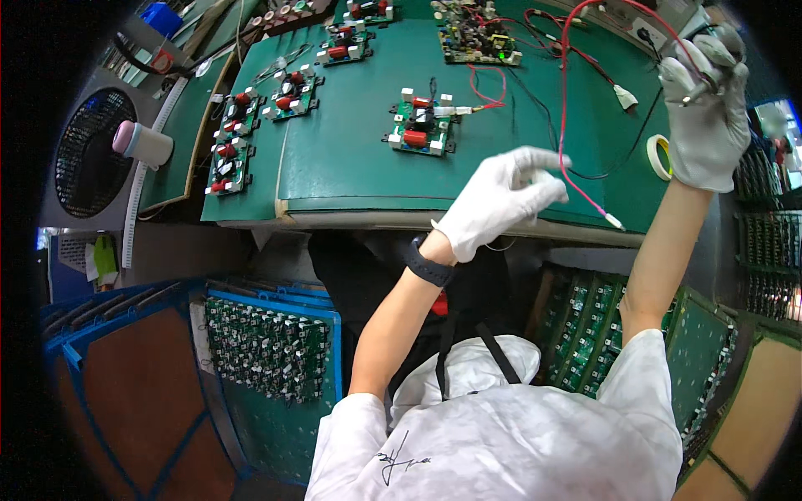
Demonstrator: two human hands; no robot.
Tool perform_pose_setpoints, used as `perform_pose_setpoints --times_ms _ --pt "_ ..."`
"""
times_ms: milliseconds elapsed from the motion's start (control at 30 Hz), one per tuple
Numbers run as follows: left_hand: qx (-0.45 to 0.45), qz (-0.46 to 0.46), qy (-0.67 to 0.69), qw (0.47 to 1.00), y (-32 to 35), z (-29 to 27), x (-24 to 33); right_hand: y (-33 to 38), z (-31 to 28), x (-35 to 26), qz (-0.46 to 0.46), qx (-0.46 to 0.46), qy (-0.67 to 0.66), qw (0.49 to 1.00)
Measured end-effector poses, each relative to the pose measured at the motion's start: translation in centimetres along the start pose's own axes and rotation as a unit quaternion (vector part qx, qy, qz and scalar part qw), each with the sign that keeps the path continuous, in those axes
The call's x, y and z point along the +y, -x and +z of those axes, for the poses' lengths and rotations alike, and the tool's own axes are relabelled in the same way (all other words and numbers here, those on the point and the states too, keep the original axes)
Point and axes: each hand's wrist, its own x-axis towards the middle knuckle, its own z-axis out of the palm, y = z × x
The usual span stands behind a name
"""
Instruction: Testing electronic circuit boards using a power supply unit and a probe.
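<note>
My left hand (505, 196), in a white glove with a dark band at the wrist, hovers over the table's front edge. Its thumb and forefinger are apart, and the forefinger's tip meets or overlaps a red wire (565, 100). That wire hangs in a loop and ends in a pale tip below the hand. Raised at the far right, my gloved right hand (706, 125) is closed around a cable end with a metallic tip (688, 98). The red wire's upper part runs to this hand. A green circuit board (422, 125) with red and white parts lies left of my left hand, a white connector plugged at its side.
Several similar boards (292, 93) lie on the green mat (351, 171) at left. A larger board (476, 37) with a lit green lamp sits at the back. Right are a tape roll (658, 157) and white plug (625, 96). Board-filled racks (267, 346) flank me; a fan (93, 150) stands left.
</note>
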Motion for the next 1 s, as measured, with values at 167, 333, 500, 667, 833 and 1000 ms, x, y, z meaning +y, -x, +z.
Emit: perform_pose_setpoints --times_ms 167,333,500,667,833,1000 --pt "-0.001 0.022 0.072 0.997 2.2 -1.8 -0.8 -0.5 -1.2 -0.1 0.086 -0.097 -0.196 0.972" --pt "-0.046 0.152 0.152 0.976 1.6 -4.5 -1.4 0.3 -0.7 2.0 0.085 -0.062 -0.184 0.977" --pt "-0.09 0.174 0.295 0.935 2.9 -6.4 -1.5 0.0 -2.0 1.8 0.075 -0.09 -0.163 0.98" --pt "-0.144 0.229 0.409 0.871 5.0 -8.3 -1.3 0.5 -2.9 1.9 0.084 -0.089 -0.158 0.98" --pt "0.03 0.113 0.247 0.962 6.0 -10.6 1.1 1.1 -5.5 3.0 0.111 -0.106 -0.1 0.983" --pt "0.192 0.102 -0.11 0.97 6.1 -13.0 5.7 1.2 -6.8 5.4 0.147 -0.085 -0.096 0.981"
